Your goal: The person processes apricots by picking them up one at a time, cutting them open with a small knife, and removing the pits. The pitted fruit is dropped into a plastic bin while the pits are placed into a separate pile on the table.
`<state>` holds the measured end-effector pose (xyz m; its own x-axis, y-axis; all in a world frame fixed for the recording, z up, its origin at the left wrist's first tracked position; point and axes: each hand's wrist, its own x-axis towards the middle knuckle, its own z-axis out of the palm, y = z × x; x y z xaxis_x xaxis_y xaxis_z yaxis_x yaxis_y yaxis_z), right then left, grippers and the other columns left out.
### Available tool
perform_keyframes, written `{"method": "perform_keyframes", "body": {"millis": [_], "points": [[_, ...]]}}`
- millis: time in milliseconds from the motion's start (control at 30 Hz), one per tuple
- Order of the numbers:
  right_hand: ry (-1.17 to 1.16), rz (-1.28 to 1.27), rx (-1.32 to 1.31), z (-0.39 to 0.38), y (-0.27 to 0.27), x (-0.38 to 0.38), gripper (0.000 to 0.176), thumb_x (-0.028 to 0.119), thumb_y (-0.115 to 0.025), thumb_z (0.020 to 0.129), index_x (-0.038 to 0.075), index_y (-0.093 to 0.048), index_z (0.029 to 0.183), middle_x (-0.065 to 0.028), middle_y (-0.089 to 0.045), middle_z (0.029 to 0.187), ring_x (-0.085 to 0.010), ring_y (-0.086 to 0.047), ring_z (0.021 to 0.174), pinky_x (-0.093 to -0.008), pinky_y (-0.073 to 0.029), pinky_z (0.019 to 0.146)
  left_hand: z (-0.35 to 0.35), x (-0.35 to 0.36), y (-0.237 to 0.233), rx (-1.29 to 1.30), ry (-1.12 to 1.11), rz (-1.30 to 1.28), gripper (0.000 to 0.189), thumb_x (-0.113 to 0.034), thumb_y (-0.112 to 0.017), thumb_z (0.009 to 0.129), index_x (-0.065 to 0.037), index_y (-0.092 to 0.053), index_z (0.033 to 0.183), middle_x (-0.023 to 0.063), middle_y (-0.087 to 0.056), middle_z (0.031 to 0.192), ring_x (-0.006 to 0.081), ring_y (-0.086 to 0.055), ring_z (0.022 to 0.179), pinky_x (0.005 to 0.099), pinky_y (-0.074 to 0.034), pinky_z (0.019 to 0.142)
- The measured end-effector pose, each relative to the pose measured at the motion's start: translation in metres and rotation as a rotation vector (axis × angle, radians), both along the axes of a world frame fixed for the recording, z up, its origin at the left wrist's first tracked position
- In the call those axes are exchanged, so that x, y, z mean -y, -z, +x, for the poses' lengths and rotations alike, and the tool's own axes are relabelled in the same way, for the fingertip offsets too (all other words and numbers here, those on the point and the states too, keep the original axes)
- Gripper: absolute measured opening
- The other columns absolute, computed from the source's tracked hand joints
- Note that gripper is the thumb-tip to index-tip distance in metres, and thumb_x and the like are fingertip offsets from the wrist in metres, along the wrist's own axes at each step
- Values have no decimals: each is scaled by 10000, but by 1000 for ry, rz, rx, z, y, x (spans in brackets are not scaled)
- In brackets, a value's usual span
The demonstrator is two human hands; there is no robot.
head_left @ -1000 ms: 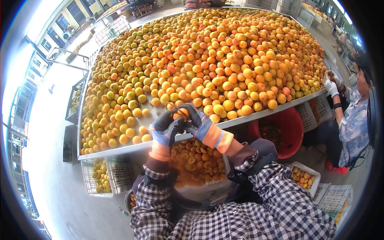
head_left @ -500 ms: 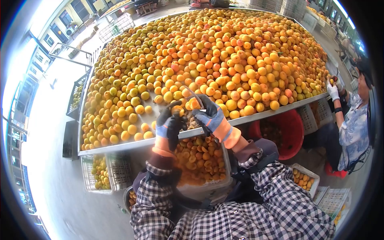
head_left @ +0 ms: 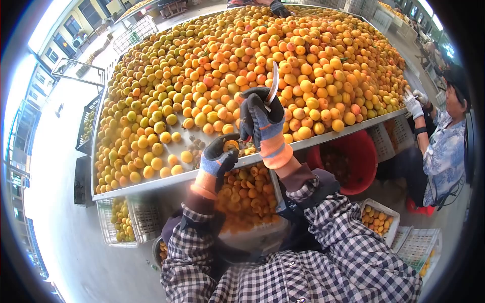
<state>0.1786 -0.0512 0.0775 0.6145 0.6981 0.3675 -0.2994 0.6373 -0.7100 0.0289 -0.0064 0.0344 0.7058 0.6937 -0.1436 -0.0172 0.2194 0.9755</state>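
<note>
My right hand, in a black, blue and orange glove, is closed round a small curved knife, its blade pointing up. Just left of it and lower, my left hand, gloved alike, grips a cut apricot half near the table's front edge. Both hands are in front of a large heap of whole apricots on the metal-rimmed table. Below them, a crate of apricot halves stands under the edge. Brownish pits lie on the tabletop beside my left hand.
A red tub stands under the table to the right. Crates of apricots sit at lower left, and another crate at lower right. A co-worker with white gloves is at the right edge; another person's dark-gloved hand reaches in at the far side.
My hands have moved apart: the right rose with the knife, whose blade now points up; the left dropped slightly, holding an apricot half. A dark-gloved hand has appeared at the far side.
</note>
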Motion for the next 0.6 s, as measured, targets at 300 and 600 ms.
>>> {"method": "perform_keyframes", "body": {"millis": [300, 600], "points": [[80, -8, 144, -17, 3, -7, 160, 143, -575, 931, 0, -602, 998, 0, -545, 621, -41, -469, 460, -192, -344, 402, 3, 2, 10, 26, -24, 1, 382, -66, -617, 828, -11, -568, 1203, -16, -613, 876, 37, -530, 683, 185, -419, 571], [65, -111, -379, -7, 20, -25, 279, 377, -518, 962, 105, -537, 903, 34, -424, 527, -78, -337, 337, -241, -253, 315, 17, 5, 24, -81, -112, 572, 198, -81, -596, 863, -55, -605, 1059, 114, -643, 909, 189, -625, 812, 305, -488, 741]]}}
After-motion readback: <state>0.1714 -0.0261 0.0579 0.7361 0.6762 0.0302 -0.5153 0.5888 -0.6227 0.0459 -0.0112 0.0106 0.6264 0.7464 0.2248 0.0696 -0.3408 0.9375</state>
